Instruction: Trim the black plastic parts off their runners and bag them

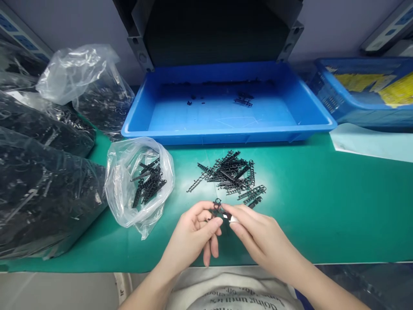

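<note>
My left hand (pixel 198 230) is closed on a small black plastic part (pixel 217 202) with a ring at its top, held between thumb and fingers. Beside it, my right hand (pixel 251 228) pinches a dark piece with a white patch (pixel 226 216); whether this is the same part or a separate tool cannot be made out. Just beyond both hands lies a pile of black ladder-like plastic parts (pixel 230 172) on the green table (pixel 322 206). To the left, an open clear plastic bag (pixel 119 202) holds similar black parts (pixel 150 183).
A blue tray (pixel 226 137) with a few black pieces stands at the back. Large clear bags full of black parts (pixel 48 193) crowd the left side. At the right are a blue basket (pixel 361 114) with yellow material and a pale sheet (pixel 371 144).
</note>
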